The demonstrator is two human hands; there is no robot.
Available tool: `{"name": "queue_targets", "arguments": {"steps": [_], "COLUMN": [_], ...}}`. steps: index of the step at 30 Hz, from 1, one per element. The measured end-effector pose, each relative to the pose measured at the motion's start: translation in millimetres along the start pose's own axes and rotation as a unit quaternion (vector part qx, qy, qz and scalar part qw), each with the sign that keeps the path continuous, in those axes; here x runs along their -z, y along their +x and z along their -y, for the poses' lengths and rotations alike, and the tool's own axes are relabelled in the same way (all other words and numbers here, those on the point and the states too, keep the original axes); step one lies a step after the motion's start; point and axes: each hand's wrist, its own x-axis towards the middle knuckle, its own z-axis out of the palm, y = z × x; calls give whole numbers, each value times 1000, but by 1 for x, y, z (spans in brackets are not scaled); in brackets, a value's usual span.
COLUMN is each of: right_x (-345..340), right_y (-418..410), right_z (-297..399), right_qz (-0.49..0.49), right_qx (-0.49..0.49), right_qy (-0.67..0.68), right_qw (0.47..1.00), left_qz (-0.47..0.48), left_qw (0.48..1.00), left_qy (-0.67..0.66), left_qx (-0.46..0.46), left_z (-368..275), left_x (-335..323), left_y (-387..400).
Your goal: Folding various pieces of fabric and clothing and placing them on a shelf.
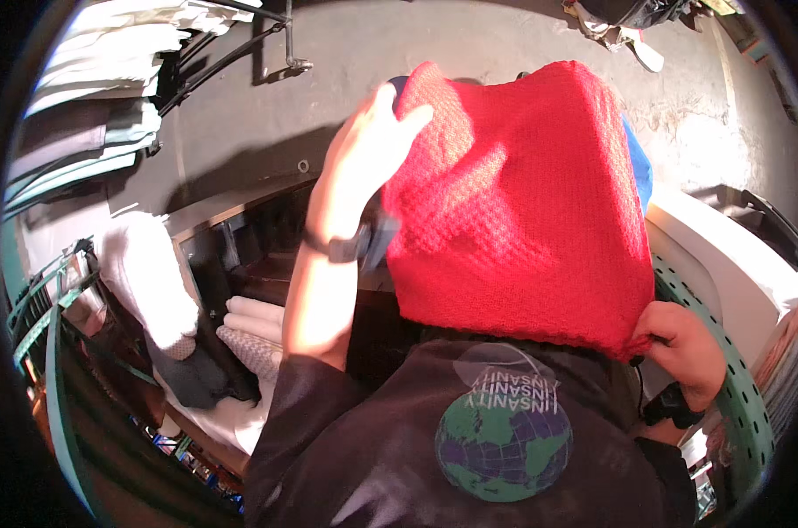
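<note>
A red knitted fabric piece (531,211), perhaps a garment, spreads across the middle in front of my chest. My left hand (376,135) lies at its upper left edge, thumb and fingers apart over the knit; whether the fingers grip it is hard to tell. At the lower right corner my right hand (679,343) pinches the fabric's edge between thumb and fingers. Something blue (638,162) shows behind the right side of the knit. A dark band circles each wrist. What lies beneath the red fabric is hidden.
Stacked folded fabrics (89,112) stand at the upper left near a black metal frame (240,53). White fabric rolls (148,284) lean at the left. A green perforated metal beam (716,356) runs along the right. A dark, open-looking recess (260,244) lies left of centre.
</note>
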Motion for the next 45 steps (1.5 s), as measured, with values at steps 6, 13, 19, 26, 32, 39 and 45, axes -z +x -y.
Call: {"name": "queue_targets", "arguments": {"steps": [6, 13, 19, 26, 32, 39, 45], "right_x": [-18, -29, -35, -42, -35, -32, -55], "right_y": [-3, -12, -27, -32, -33, -69, -45], "right_z": [-8, -17, -8, -14, -14, -7, -26], "right_qz": [-26, -52, -88, -105, -163, -87, -81], "right_qx": [18, 5, 18, 10, 36, 5, -79], "right_qy": [0, -18, -24, -18, -5, -45, -47], "right_qw": [1000, 998, 996, 994, 986, 995, 992], "left_qz": [-86, -221, -207, 33, 39, 131, 196], "left_qw": [993, 966, 955, 979, 965, 989, 978], "left_qy": [27, -121, -208, -188, -253, -32, 43], "left_qx": [76, -58, 42, 72, 48, 57, 52], "left_z": [16, 73, 89, 53, 39, 47, 66], "left_x": [-64, -62, -21, -70, -49, 17, -32], "left_y": [58, 78, 55, -95, -149, -216, -205]}}
